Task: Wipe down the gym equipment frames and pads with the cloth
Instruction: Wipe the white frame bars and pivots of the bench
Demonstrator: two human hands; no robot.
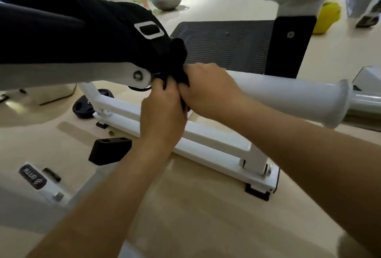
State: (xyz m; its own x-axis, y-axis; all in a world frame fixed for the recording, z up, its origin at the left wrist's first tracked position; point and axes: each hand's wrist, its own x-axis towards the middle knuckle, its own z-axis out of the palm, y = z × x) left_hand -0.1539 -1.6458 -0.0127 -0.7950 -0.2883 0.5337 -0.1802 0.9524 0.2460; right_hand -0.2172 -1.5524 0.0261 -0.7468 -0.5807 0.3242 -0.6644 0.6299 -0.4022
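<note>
A black cloth (179, 57) is bunched at the lower end of a black seat pad (68, 28) on a white gym machine. My left hand (162, 107) and my right hand (208, 90) meet there, both gripping the cloth between their fingers. The cloth lies against the joint where the pad's white bracket (132, 74) meets a thick white bar (288, 90) that runs to the right. Much of the cloth is hidden by my fingers.
A ribbed black footplate (226, 45) stands behind the bar. The white base frame (206, 146) runs along the beige floor, with a black weight plate (82, 107) and a black block (110, 149) beside it. People's legs and a grey balance dome (168, 1) are farther back.
</note>
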